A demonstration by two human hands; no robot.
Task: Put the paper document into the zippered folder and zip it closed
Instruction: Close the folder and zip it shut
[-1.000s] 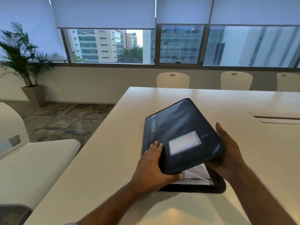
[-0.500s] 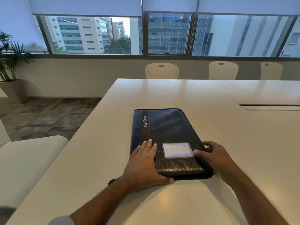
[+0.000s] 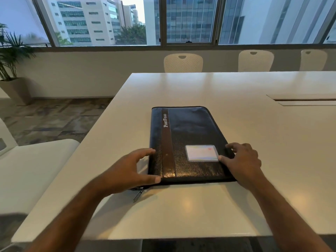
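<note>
At the near end of the folder [image 3: 189, 142] we see our left hand [image 3: 127, 171] spread wide at its left edge — thumb touching the near left corner, fingers reaching to the side edge; whether it grips we cannot tell. Our right hand [image 3: 243, 164] rests on the right edge, fingers loosely bent, thumb beside the clear card window [image 3: 201, 153]. Folder lies flat, cover down, on the white table [image 3: 254, 133]; the paper is not visible. Zipper pull [image 3: 138, 194] lies on the table by the near left corner. White chairs [image 3: 183, 62] and windows [image 3: 189, 20] beyond — potted plant [image 3: 11, 59] far left.
</note>
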